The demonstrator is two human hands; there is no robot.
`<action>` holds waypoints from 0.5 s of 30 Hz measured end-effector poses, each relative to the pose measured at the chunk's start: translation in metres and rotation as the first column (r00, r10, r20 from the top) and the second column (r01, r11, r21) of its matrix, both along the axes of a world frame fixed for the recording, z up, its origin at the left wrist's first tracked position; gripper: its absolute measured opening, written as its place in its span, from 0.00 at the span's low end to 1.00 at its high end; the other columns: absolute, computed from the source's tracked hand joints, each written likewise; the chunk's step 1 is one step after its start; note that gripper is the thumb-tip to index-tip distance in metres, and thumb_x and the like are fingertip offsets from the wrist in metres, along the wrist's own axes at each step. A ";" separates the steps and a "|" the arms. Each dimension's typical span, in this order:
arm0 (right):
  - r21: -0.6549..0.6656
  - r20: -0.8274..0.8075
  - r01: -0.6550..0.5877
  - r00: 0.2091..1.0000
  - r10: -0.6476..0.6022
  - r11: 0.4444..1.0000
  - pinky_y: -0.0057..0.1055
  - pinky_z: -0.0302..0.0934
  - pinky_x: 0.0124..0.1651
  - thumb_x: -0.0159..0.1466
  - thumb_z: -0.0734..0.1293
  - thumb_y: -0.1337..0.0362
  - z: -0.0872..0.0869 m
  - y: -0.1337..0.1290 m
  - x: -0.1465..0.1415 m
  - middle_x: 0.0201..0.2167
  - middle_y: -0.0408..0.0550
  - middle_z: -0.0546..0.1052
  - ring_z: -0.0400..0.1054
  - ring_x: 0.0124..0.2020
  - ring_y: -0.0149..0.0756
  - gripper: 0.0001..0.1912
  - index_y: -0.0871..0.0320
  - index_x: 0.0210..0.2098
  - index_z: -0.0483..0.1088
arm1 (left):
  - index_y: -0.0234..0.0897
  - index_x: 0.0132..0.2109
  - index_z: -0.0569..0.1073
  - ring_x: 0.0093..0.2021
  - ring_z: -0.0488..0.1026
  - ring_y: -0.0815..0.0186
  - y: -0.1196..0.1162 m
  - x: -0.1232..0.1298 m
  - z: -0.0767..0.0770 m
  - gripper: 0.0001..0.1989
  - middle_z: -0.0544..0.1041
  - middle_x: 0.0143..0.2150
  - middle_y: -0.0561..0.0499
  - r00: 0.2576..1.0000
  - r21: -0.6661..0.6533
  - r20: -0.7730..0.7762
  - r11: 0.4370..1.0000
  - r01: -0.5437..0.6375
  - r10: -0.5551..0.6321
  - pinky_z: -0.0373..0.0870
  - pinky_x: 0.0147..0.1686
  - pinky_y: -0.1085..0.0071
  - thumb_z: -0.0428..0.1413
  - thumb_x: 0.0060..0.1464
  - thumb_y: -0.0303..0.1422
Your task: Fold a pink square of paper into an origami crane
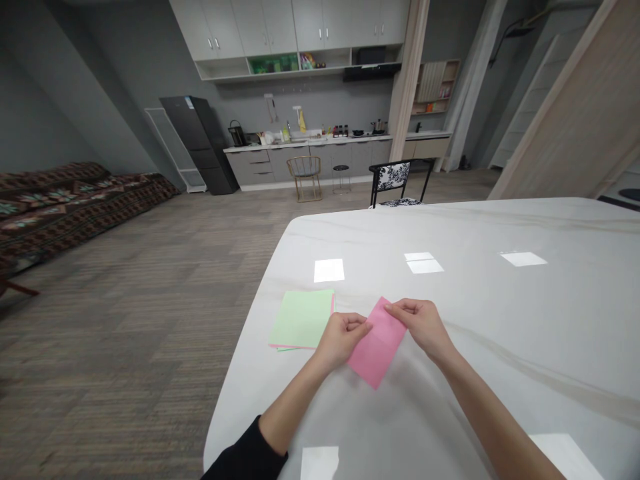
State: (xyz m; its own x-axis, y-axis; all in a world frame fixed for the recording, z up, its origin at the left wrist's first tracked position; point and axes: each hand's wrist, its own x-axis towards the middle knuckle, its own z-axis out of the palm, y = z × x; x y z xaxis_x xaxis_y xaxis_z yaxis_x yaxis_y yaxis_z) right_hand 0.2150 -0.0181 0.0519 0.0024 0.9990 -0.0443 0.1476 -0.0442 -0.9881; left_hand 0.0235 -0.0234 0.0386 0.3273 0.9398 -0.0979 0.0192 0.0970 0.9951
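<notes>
A pink sheet of paper (379,351), a narrow rectangle with a faint crease across it, is held tilted above the table. My left hand (341,340) pinches its left edge between thumb and fingers. At its upper right corner, my right hand (419,323) grips the paper the same way. To the left of my left hand lies a stack of coloured paper (301,318), light green on top, with pink and green edges showing underneath. My left wrist partly covers the stack's lower right corner.
The white glossy table (500,320) has a rounded left edge and bright light reflections. A black-framed chair (393,179) stands at its far side. Further back are a gold chair (305,171), a kitchen counter (270,148) and a dark fridge (200,137). A patterned couch (75,200) is at left.
</notes>
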 end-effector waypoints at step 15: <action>-0.109 -0.350 -0.041 0.937 0.000 0.993 0.35 0.68 0.39 0.52 0.74 0.50 0.001 -0.002 -0.006 0.26 0.48 0.77 0.71 0.30 0.37 0.19 0.61 0.27 0.77 | 0.29 0.34 0.79 0.24 0.70 0.67 0.002 -0.004 0.001 0.18 0.78 0.26 0.47 0.987 0.038 0.068 0.988 -0.148 0.146 0.61 0.23 0.74 0.61 0.48 0.44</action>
